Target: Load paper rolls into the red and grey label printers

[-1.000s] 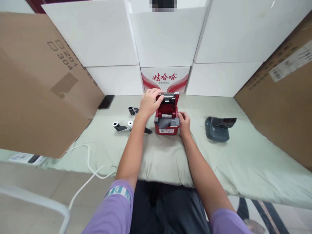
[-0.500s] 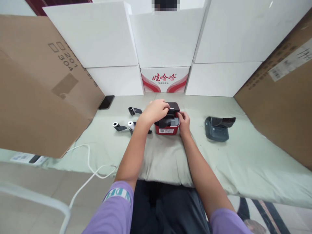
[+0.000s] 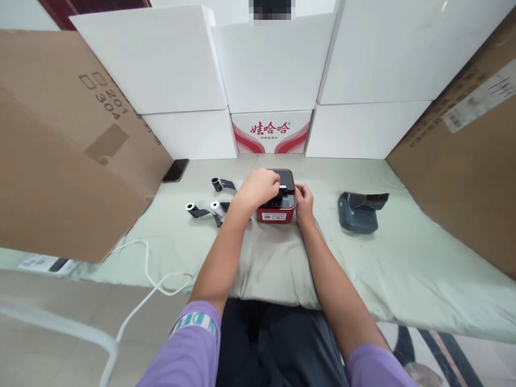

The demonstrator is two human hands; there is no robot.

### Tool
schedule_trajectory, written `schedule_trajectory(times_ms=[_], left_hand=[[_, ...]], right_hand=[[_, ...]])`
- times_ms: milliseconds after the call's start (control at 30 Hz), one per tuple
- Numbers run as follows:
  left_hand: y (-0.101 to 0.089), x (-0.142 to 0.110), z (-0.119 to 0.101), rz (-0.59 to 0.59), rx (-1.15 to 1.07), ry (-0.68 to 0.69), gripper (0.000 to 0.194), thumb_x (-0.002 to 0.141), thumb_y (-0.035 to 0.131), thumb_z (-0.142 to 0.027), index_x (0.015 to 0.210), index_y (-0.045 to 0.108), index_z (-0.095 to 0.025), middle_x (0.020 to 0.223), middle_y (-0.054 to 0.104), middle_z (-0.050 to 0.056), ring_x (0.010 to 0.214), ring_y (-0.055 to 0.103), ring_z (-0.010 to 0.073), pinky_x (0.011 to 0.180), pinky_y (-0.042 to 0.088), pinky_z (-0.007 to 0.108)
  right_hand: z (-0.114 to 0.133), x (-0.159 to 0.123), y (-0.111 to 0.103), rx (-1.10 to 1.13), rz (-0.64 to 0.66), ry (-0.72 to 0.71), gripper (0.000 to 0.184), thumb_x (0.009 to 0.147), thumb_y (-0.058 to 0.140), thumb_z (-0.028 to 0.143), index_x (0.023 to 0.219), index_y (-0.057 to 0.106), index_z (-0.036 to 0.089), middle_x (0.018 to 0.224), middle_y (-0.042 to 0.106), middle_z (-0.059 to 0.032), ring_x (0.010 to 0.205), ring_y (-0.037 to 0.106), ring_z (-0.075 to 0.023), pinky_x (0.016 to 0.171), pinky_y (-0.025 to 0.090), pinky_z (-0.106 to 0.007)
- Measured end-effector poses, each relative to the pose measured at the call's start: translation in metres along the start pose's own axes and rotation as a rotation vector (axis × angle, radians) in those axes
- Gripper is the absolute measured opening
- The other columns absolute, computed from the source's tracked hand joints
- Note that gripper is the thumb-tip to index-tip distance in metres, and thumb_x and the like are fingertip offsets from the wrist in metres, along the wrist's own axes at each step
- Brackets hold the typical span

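A small red printer (image 3: 278, 212) with a black lid stands on the pale green cloth (image 3: 387, 269) in front of me. Its lid lies down flat. My left hand (image 3: 260, 188) rests on top of the lid with curled fingers pressing it. My right hand (image 3: 303, 201) is closed against the printer's right side, thumb at the lid's edge. Left of the printer lie black ribbon rolls with white cores (image 3: 201, 209), and one more ribbon roll (image 3: 221, 184) farther back.
A dark grey printer (image 3: 359, 210) with an open lid sits to the right. A black phone (image 3: 176, 170) lies at the back left. White boxes (image 3: 274, 70) wall the back, big cardboard boxes (image 3: 60, 150) flank both sides. A white cable (image 3: 149, 269) trails off the cloth.
The printer's lid, upright a second ago, has been swung down flat by my left hand. My right hand stayed at the printer's right side.
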State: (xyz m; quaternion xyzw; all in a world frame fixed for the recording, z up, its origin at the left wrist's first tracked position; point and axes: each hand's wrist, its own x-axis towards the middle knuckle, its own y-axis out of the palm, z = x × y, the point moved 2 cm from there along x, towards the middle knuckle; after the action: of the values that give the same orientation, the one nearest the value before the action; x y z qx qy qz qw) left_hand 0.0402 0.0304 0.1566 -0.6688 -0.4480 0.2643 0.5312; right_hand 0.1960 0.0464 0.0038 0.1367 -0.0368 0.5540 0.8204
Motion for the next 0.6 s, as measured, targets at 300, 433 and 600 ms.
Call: schedule_trajectory(times_ms=[300,433,600], left_hand=[[0.015,0.008,0.0,0.024,0.038,-0.038,0.037,0.084,0.047,-0.012,0.094,0.081,-0.023,0.109,0.075,0.011,0.1,0.067,0.0285,0.087,0.049,0.039],[0.021,0.006,0.003,-0.002,0.069,-0.041,0.036,0.087,0.047,-0.012,0.094,0.081,-0.023,0.108,0.074,0.011,0.1,0.066,0.0292,0.088,0.048,0.041],[0.024,0.004,0.01,-0.041,0.015,-0.001,0.039,0.084,0.048,-0.009,0.093,0.082,-0.026,0.114,0.074,0.007,0.107,0.066,0.0277,0.096,0.048,0.041]], right_hand=[[0.0,0.001,0.0,-0.014,0.006,0.0,0.036,0.081,0.06,0.057,0.09,0.064,0.022,0.076,0.062,0.0009,0.069,0.053,-0.0162,0.066,0.045,-0.03],[0.001,-0.001,-0.001,0.023,0.024,0.011,0.038,0.081,0.062,0.057,0.094,0.065,0.021,0.075,0.061,0.0013,0.065,0.052,-0.0152,0.062,0.044,-0.029],[0.002,-0.001,-0.001,0.021,0.045,-0.019,0.039,0.081,0.062,0.058,0.096,0.067,0.022,0.081,0.064,0.0001,0.07,0.055,-0.0161,0.065,0.046,-0.029]])
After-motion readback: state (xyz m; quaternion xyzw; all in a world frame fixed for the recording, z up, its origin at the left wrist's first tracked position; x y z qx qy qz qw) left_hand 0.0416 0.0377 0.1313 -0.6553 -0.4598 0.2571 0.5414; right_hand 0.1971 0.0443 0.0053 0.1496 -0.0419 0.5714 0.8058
